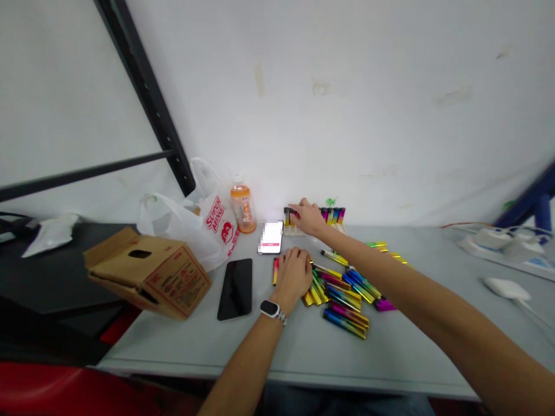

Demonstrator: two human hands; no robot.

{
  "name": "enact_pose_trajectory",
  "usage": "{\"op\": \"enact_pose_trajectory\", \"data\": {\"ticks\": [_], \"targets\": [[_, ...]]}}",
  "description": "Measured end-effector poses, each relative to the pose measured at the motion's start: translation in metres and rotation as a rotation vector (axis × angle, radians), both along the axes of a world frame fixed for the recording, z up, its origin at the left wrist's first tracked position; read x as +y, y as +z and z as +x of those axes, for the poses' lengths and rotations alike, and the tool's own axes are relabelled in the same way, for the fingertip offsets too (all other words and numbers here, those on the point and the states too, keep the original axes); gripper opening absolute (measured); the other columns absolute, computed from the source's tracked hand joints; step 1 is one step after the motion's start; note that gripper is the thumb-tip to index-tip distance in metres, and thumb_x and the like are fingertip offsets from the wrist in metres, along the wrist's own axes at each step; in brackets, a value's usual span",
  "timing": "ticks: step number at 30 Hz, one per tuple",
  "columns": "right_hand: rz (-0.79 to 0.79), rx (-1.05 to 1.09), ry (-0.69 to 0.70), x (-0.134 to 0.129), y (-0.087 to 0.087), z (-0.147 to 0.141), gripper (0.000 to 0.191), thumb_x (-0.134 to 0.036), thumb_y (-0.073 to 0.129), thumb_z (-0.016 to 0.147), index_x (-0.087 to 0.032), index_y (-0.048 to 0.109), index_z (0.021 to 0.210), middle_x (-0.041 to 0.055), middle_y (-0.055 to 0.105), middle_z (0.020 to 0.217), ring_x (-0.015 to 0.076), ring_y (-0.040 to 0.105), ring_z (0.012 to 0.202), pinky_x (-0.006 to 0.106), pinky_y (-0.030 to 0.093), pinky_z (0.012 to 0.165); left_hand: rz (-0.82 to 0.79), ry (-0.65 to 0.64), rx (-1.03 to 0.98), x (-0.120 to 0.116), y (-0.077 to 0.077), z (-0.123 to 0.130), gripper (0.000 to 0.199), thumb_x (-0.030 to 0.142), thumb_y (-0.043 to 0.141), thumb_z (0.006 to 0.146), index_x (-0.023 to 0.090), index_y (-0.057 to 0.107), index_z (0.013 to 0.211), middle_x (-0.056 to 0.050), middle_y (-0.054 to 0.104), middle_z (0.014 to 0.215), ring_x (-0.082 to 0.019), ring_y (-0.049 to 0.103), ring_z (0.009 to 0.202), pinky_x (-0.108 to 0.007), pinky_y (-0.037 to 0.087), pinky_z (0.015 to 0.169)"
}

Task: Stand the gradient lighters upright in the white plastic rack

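Loose metallic lighters [342, 297] are heaped mid-tabletop [407, 352], between back and front edges, mostly lying flat, several overlapping. Low pale rack [292, 230] sits at the tabletop's back edge, against the wall, with a row of upright lighters [336, 216] in it; its middle is behind the right hand [307, 217]. That hand is at the rack's left part, fingers bent, tips at a dark-topped lighter [287, 216]; can't tell if they're gripping it. Left hand [295, 273] is palm down at the heap's left side, fingers curled, red-yellow lighter [275, 271] just beside them; can't tell whether it grasps anything underneath. Lit phone [271, 237] is near the back edge, left of the rack, then orange bottle [243, 209]. Dark-screened device [235, 289], plastic bag [219, 242] and tilted cardboard box [173, 277] are toward the left edge; white charger [506, 288] is on the right side.
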State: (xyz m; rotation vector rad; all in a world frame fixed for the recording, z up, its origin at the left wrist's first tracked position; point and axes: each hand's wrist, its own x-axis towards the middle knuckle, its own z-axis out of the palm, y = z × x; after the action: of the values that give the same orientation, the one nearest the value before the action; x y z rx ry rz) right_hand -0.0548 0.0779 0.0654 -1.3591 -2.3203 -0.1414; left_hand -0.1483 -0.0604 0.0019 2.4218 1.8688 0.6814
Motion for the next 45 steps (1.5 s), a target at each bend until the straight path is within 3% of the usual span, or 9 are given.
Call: {"op": "enact_pose_trajectory", "data": {"ticks": [4,9,15,18,23,29,36,40,45], "targets": [[-0.069,0.071,-0.081,-0.030,-0.010,0.039,0.030,-0.029,0.044,0.094,-0.019,0.071,0.102,0.0093,0.065,0.101,0.0216,0.060,0.093,0.035,0.037,0.088,-0.002,0.000,0.008,0.001,0.002,0.001,0.024,0.022,0.037,0.097,0.021,0.061,0.100,-0.006,0.063,0.106,-0.023,0.053,0.107,-0.038,0.039,0.090],[-0.185,-0.071,-0.114,-0.069,-0.030,0.088,0.023,-0.038,0.062,0.080,-0.020,0.074,0.087,0.0117,0.066,0.099,0.0272,0.058,0.102,0.039,0.033,0.093,0.032,0.005,-0.017,0.006,0.010,0.005,0.022,0.023,0.040,0.096,0.020,0.061,0.101,-0.006,0.063,0.108,-0.022,0.053,0.108,-0.038,0.039,0.093],[-0.263,-0.126,-0.159,-0.075,-0.036,0.101,0.029,-0.045,0.066,0.076,-0.019,0.077,0.079,0.0165,0.068,0.096,0.0326,0.059,0.101,0.044,0.034,0.091,0.066,-0.042,-0.065,0.035,0.022,0.018,0.023,0.023,0.042,0.095,0.017,0.064,0.093,-0.009,0.064,0.101,-0.022,0.056,0.102,-0.037,0.041,0.094],[-0.263,0.021,-0.172,-0.072,-0.034,0.101,0.025,-0.042,0.068,0.074,-0.019,0.076,0.080,0.0122,0.069,0.090,0.0290,0.059,0.096,0.041,0.034,0.090,0.047,-0.063,-0.239,0.052,0.024,0.029,0.021,0.023,0.045,0.093,0.015,0.064,0.090,-0.009,0.066,0.097,-0.021,0.059,0.097,-0.035,0.043,0.091],[-0.192,0.537,-0.147,-0.079,-0.039,0.102,0.022,-0.041,0.066,0.075,-0.019,0.069,0.075,0.0018,0.065,0.075,0.0184,0.057,0.076,0.033,0.038,0.079,-0.066,-0.168,-0.792,0.056,0.019,0.044,0.032,0.041,0.045,0.095,0.016,0.066,0.096,-0.008,0.070,0.096,-0.019,0.063,0.092,-0.030,0.046,0.087],[-0.096,0.736,0.053,-0.097,-0.045,0.103,0.021,-0.038,0.060,0.082,-0.020,0.065,0.073,0.0004,0.058,0.067,0.0173,0.052,0.070,0.030,0.040,0.070,-0.283,-0.453,-0.980,0.038,0.020,0.046,0.048,0.057,0.043,0.092,0.015,0.066,0.092,-0.005,0.068,0.087,-0.015,0.061,0.078,-0.026,0.048,0.073],[-0.091,0.838,0.167,-0.112,-0.047,0.108,0.031,-0.032,0.055,0.084,-0.021,0.066,0.111,-0.0002,0.057,0.073,0.0165,0.053,0.068,0.029,0.044,0.069,-0.476,-0.298,-1.218,0.026,0.021,0.048,0.066,0.075,0.037,0.085,0.014,0.061,0.075,0.004,0.040,0.054,-0.008,0.035,0.046,-0.022,0.028,0.046],[-0.084,0.957,0.058,-0.114,-0.050,0.118,0.022,-0.031,0.052,0.083,-0.020,0.067,0.095,-0.0012,0.054,0.065,0.0156,0.051,0.062,0.028,0.043,0.065,-0.470,-0.161,-1.280,0.023,0.017,0.053,0.066,0.074,0.034,0.085,0.016,0.058,0.065,0.007,0.026,0.047,-0.007,0.027,0.040,-0.022,0.021,0.043],[-0.115,0.931,0.036,-0.113,-0.052,0.119,0.020,-0.026,0.050,0.079,-0.020,0.068,0.086,-0.0006,0.058,0.065,0.0157,0.051,0.061,0.028,0.043,0.062,-0.309,-0.049,-1.269,0.026,0.014,0.056,0.056,0.057,0.035,0.089,0.018,0.046,0.051,0.006,0.026,0.042,-0.006,0.023,0.038,-0.023,0.020,0.043]]}}
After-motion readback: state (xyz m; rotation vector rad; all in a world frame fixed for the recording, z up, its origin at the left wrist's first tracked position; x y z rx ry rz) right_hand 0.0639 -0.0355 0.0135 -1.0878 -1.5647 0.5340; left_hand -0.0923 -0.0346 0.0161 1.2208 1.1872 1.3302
